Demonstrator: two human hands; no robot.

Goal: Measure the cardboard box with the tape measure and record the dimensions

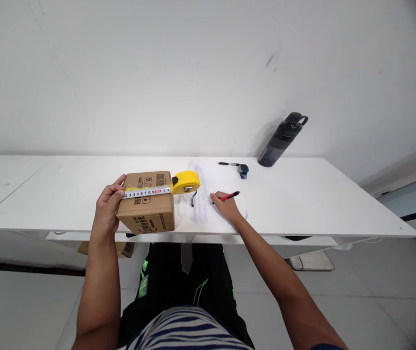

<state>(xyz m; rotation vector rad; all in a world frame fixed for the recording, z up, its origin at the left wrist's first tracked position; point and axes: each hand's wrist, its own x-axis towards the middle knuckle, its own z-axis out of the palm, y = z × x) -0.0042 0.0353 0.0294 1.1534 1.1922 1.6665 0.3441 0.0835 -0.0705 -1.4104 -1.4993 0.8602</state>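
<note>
A brown cardboard box point(146, 206) with printed labels sits near the front edge of the table, left of the middle. Across its top runs the blade of a yellow tape measure point(186, 182), whose case rests at the box's right edge. My left hand point(110, 199) grips the box's left side, its thumb pressing the blade's end against the box. Pinched in my right hand point(226, 206) is a red pen point(230, 196), held low over a written sheet of paper point(200, 209). The pen's tip is hidden by my fingers.
A dark water bottle point(281, 141) stands near the wall at the back right. Beside it lie a black pen point(229, 164) and a wristwatch point(243, 170). Under the white table point(303, 209), another cardboard box point(124, 250) shows at left.
</note>
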